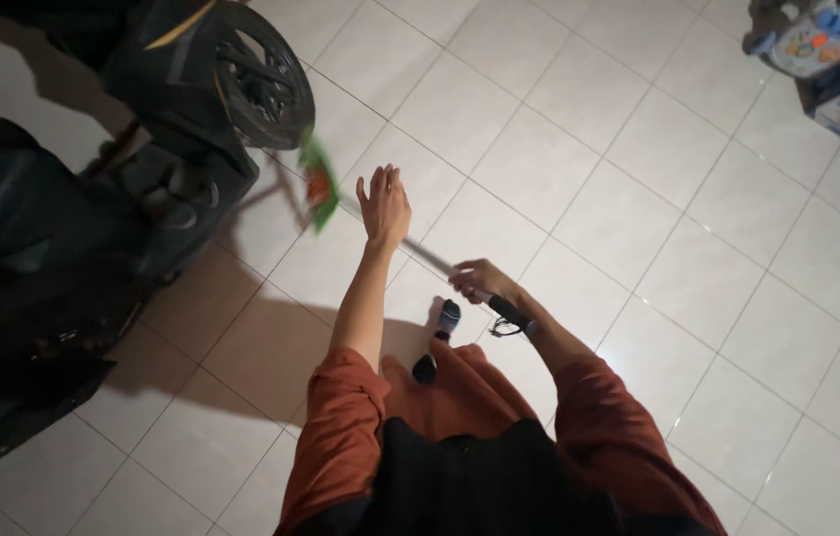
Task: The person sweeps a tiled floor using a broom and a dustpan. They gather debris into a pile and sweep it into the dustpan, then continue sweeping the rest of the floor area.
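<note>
Broom point(410, 243) | handle end gripped in closed right hand point(480, 281), green head far-left near scooter point(92, 179) | left hand point(383, 206) open, fingers spread, just above shaft, contact unclear | over tiled floor point(638, 199)

Dim, uneven light, hard shadows across pale floor tiles point(638, 199), motion blur on the green broom head point(319, 186).
</note>
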